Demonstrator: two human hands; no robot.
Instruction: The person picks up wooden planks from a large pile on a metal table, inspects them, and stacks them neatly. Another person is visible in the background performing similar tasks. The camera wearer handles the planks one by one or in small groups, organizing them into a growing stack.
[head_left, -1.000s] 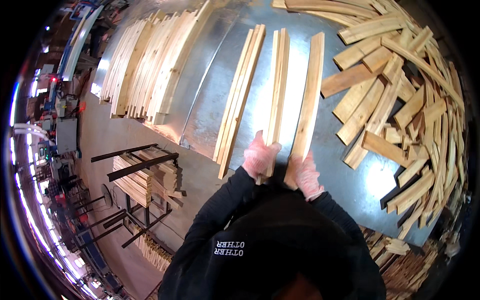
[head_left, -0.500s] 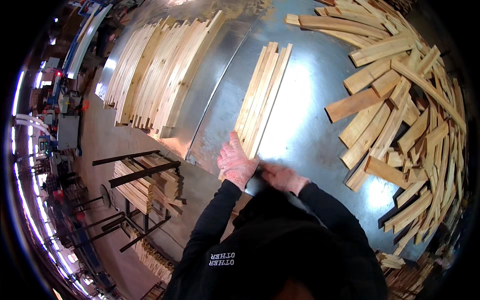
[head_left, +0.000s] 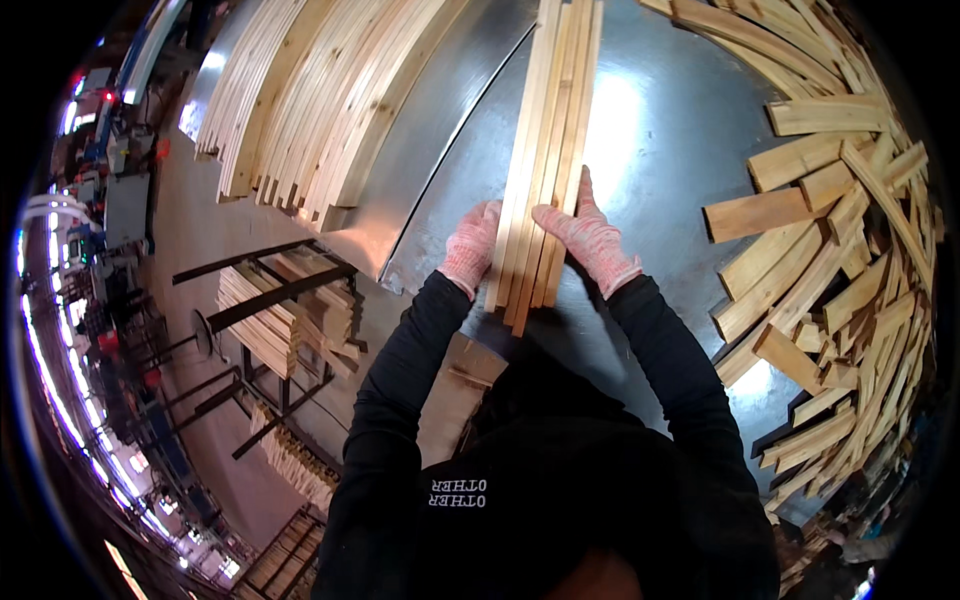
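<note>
A bundle of several long, narrow wooden strips (head_left: 545,150) is gripped between my two gloved hands over the metal table (head_left: 450,190). My left hand (head_left: 473,243) presses on the bundle's left side, its fingers partly hidden by the wood. On the right side, my right hand (head_left: 588,235) clasps the strips, with the thumb lying across their top. The near ends of the strips are uneven, one sticking out toward me. Both hands wear pinkish-white knit gloves.
Rows of wooden strips (head_left: 310,110) lie side by side at the table's far left. A loose heap of short boards (head_left: 800,260) spreads along the right. Left of the table, a dark metal rack (head_left: 270,300) holds stacked strips; machines (head_left: 128,220) stand farther left.
The strips have come nearer to me and now lie between both hands. My right hand has moved from near the table edge up onto their right side.
</note>
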